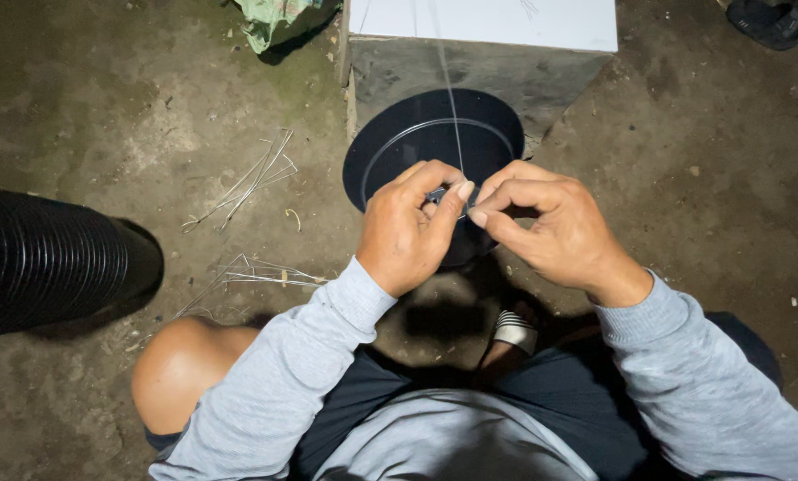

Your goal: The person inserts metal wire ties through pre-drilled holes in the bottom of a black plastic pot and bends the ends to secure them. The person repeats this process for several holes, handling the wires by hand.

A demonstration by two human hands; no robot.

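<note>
Both hands meet over the black disc (390, 156) on the floor: left hand (408, 227) and right hand (550, 227) each pinch a thin wire (450, 98), keeping it taut.

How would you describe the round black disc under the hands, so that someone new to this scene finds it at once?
Start from the grey block with a white top at the upper middle of the picture. The black disc leans against its front face, directly behind the left hand and right hand. Unlike the ribbed black pipe at the left, it is flat and round, with a thin pale ring on its face.
</note>
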